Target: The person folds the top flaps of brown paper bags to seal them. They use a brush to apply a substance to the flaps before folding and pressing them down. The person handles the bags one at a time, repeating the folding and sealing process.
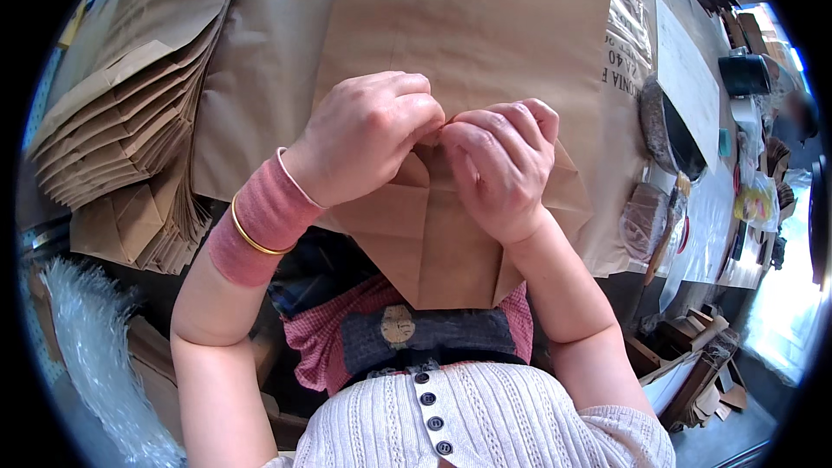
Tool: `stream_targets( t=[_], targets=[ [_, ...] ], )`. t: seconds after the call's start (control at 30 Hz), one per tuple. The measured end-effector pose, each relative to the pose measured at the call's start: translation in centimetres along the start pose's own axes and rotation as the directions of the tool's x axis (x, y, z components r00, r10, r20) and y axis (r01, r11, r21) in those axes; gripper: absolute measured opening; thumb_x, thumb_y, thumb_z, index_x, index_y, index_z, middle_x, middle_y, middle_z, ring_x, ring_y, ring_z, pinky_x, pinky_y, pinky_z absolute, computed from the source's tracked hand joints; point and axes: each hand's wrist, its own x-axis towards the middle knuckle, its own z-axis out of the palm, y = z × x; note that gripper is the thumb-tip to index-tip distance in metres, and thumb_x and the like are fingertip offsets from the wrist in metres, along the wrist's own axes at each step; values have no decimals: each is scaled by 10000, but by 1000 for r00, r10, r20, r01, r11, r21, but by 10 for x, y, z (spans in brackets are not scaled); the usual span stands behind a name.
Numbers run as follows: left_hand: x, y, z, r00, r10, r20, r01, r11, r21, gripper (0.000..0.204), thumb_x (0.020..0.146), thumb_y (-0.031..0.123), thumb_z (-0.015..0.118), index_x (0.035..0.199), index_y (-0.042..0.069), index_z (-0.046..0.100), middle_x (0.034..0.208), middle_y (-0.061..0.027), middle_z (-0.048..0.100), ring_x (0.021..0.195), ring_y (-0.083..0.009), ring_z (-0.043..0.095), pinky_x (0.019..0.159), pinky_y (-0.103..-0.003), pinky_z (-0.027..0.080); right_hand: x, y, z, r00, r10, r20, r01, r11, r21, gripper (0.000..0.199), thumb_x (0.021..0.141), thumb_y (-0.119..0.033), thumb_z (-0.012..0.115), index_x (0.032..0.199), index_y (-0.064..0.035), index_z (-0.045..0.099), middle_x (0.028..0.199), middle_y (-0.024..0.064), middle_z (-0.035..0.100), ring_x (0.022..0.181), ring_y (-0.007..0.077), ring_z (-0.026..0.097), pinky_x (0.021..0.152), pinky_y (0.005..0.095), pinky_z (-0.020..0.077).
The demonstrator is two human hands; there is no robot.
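A large brown paper bag (468, 26) lies in front of me, its folded end with angled creases reaching over the table's near edge toward my waist. My left hand (368, 134) is closed in a pinch at the bag's fold. Close against it, my right hand (503, 165) is also closed, fingers curled and tips meeting the left ones over the paper. The exact bit of paper between the fingertips is hidden by the knuckles. A pink wristband (264, 217) and a gold bangle (247, 230) are on my left forearm.
A fanned stack of folded brown paper bags (130, 121) stands at the left. On the right are a dark trough-shaped container (663, 134), a brush (672, 225) and a wrapped bundle (643, 221). Clear plastic strands (108, 347) hang at lower left; paper scraps (719, 390) lie lower right.
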Motion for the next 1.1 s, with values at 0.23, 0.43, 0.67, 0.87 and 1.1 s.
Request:
stream_targets(
  t=[0.23, 0.43, 0.67, 0.87, 1.1],
  targets=[
    [0, -2, 4, 999, -28, -45, 27, 999, -36, 63, 833, 7, 629, 814, -6, 570, 740, -124, 557, 688, -314, 569, 610, -388, 461, -5, -4, -4, 994, -104, -32, 100, 989, -109, 146, 683, -118, 661, 827, -95, 654, 823, -10, 630, 752, 141, 585, 775, 319, 386],
    [-2, -4, 3, 1000, -14, -13, 13, 998, -67, 35, 833, 1, 617, 828, -3, 583, 762, -121, 567, 696, -311, 575, 614, -384, 469, -3, -6, -5, 997, 62, 37, -61, 998, -20, 150, 681, -116, 658, 830, -105, 657, 826, -14, 632, 751, 139, 585, 779, 316, 382],
    [3, -2, -4, 989, -7, 147, -5, 996, 84, 55, 782, -22, 606, 833, -7, 590, 794, -129, 589, 739, -319, 594, 635, -388, 477, -6, -8, -10, 997, -55, 55, 59, 996, -73, 168, 706, -114, 667, 871, -80, 656, 835, 4, 647, 766, 158, 594, 798, 333, 397],
    [0, -6, -7, 990, -74, 120, 77, 997, -18, 67, 794, -14, 591, 859, -27, 601, 801, -148, 598, 766, -340, 597, 669, -393, 490, 1, -21, -14, 976, 145, 160, -132, 988, -86, 142, 763, -192, 684, 829, -77, 631, 816, 22, 635, 767, 187, 582, 809, 357, 394],
    [7, -7, -15, 964, -68, 257, 59, 997, 44, 103, 801, 6, 581, 889, -32, 620, 837, -163, 612, 796, -351, 602, 709, -405, 494, 3, -18, 2, 965, 243, 103, -234, 968, -95, 141, 754, -218, 729, 740, -116, 633, 727, -2, 621, 735, 195, 575, 790, 367, 384]
  ],
)
